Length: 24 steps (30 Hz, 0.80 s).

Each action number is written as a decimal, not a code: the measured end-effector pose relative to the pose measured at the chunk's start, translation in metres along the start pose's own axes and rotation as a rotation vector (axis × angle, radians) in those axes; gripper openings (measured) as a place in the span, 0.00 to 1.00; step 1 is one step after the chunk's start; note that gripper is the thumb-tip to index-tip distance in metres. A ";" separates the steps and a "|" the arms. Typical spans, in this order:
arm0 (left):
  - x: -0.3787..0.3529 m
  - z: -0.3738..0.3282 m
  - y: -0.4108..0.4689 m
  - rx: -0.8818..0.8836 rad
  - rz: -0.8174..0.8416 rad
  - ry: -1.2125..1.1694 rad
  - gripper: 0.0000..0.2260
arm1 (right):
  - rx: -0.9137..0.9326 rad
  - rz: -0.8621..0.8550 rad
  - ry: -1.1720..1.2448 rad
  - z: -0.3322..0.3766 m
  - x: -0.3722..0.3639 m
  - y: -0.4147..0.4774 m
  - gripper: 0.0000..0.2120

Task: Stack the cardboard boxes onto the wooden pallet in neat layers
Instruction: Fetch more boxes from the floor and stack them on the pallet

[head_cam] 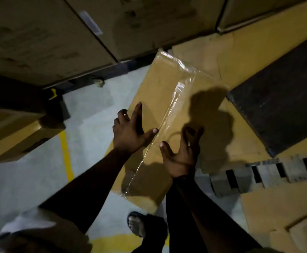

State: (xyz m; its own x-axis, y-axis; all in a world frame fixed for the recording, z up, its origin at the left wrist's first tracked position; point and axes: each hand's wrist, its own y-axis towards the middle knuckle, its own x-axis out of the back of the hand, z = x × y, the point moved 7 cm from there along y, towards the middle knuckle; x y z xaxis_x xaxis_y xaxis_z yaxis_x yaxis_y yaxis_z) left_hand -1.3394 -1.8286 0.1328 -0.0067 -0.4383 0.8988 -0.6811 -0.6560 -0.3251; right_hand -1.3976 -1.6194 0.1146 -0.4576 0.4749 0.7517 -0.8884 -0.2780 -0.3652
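Both hands are reaching out over the cardboard box [156, 99], fingers spread apart and clasping nothing. The left hand [130, 132] is lying across the box's left edge, its index finger straight along the top and its thumb pointing toward the clear tape [169, 114]. The right hand [181, 154] is hanging on the other side of that tape with its fingers fanned. It is throwing a shadow onto the cardboard beyond it (so I cannot tell whether it is touching at all).

The box is lying directly under and ahead of both hands, seemingly on more cardboard. The wooden pallet [276, 170] is showing its slats off to the right of the right hand, and bare floor [87, 110] is lying to the left of the left hand.

The likeliest trouble is the box going askew. A sideways shove from the right hand would be driving it toward the floor side, out of line with its layer. Flat palms may also be sliding on the glossy tape rather than moving the box. The dim light is making edges hard to judge, and the sandalled foot [136, 225], just behind the hands, would be in the way if the box slid back.
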 end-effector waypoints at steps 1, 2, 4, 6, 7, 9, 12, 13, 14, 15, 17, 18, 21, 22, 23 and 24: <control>0.028 0.003 -0.018 0.032 -0.023 -0.010 0.46 | 0.033 0.064 -0.013 0.018 0.009 -0.010 0.44; 0.056 0.007 -0.036 0.063 -0.050 -0.019 0.45 | 0.066 0.128 -0.029 0.037 0.018 -0.021 0.44; 0.109 0.019 -0.075 0.135 -0.105 -0.028 0.44 | 0.097 0.193 -0.043 0.077 0.045 -0.045 0.43; 0.156 0.034 -0.118 0.217 -0.161 -0.029 0.43 | 0.228 0.161 -0.028 0.118 0.075 -0.074 0.40; 0.175 0.041 -0.137 0.249 -0.191 -0.030 0.43 | 0.320 0.136 -0.045 0.137 0.086 -0.090 0.38; 0.212 0.062 -0.181 0.325 -0.260 -0.035 0.43 | 0.452 0.122 -0.073 0.172 0.102 -0.124 0.38; 0.248 0.105 -0.262 0.480 -0.373 -0.089 0.43 | 0.599 0.203 -0.157 0.219 0.102 -0.184 0.38; 0.255 0.119 -0.291 0.526 -0.408 -0.124 0.43 | 0.651 0.236 -0.190 0.233 0.102 -0.207 0.38; 0.261 0.133 -0.322 0.574 -0.441 -0.158 0.44 | 0.725 0.252 -0.213 0.247 0.101 -0.233 0.37; 0.266 0.146 -0.355 0.620 -0.472 -0.187 0.45 | 0.803 0.260 -0.231 0.259 0.100 -0.261 0.36; 0.275 0.171 -0.425 0.719 -0.555 -0.229 0.45 | 0.949 0.280 -0.254 0.279 0.092 -0.319 0.35; 0.277 0.182 -0.462 0.772 -0.599 -0.241 0.45 | 1.014 0.300 -0.268 0.285 0.087 -0.350 0.35; 0.277 0.205 -0.566 0.943 -0.741 -0.269 0.45 | 1.210 0.369 -0.311 0.301 0.067 -0.440 0.36; 0.274 0.211 -0.597 1.010 -0.777 -0.294 0.45 | 1.271 0.385 -0.323 0.304 0.059 -0.469 0.35; 0.269 0.219 -0.629 1.079 -0.812 -0.324 0.46 | 1.336 0.396 -0.333 0.306 0.053 -0.500 0.35; 0.264 0.226 -0.660 1.145 -0.843 -0.349 0.46 | 1.395 0.412 -0.343 0.305 0.045 -0.530 0.35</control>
State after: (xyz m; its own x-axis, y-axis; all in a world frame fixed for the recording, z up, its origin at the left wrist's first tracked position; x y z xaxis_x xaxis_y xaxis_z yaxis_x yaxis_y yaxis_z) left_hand -0.7261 -1.6505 0.5179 0.3783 0.3005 0.8756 0.5492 -0.8343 0.0491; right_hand -0.9360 -1.7053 0.5091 -0.4552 0.0070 0.8904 0.1363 -0.9876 0.0775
